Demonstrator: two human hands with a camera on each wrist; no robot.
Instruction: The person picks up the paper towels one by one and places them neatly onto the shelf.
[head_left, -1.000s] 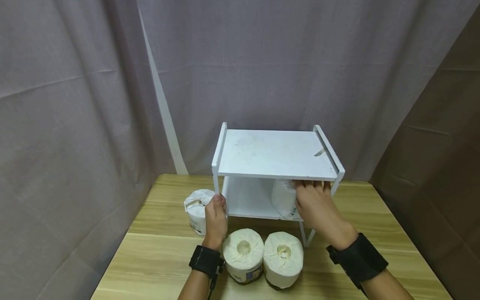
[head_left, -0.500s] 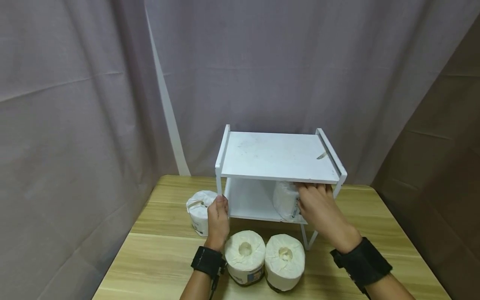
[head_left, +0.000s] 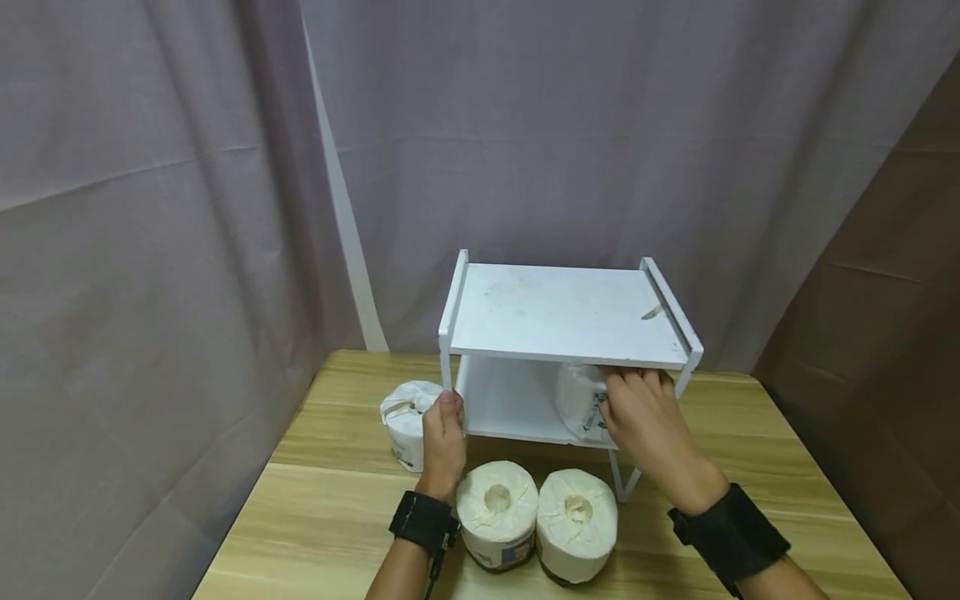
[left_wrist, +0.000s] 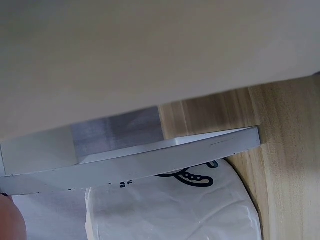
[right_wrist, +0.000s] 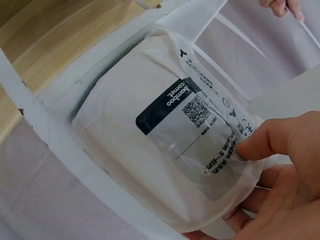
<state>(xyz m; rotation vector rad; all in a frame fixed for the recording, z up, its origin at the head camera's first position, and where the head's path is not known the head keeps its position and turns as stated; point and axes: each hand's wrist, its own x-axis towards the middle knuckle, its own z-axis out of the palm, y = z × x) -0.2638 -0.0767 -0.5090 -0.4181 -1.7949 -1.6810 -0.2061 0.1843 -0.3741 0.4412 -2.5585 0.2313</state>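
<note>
A white two-tier shelf rack point(head_left: 570, 312) stands on the wooden table. My left hand point(head_left: 444, 437) grips its left front leg below the top board. On the lower tier, toward the right, sits a wrapped toilet paper roll point(head_left: 581, 402), with printed labels and a QR code showing in the right wrist view. My right hand point(head_left: 648, 425) reaches under the top board and holds this roll, thumb point(right_wrist: 265, 140) on the wrapper and fingers around its end. Some of those fingers are hidden behind the roll.
Two wrapped toilet paper rolls, a left one point(head_left: 497, 508) and a right one point(head_left: 577, 525), stand upright in front of the rack. Another wrapped roll point(head_left: 405, 425) stands left of it, partly behind my left hand. A grey curtain point(head_left: 555, 125) hangs behind the table point(head_left: 322, 492).
The head view has shifted slightly, so everything appears a little farther right. The roll on the lower tier has turned a little, with more print facing forward. Both hands keep their holds.
</note>
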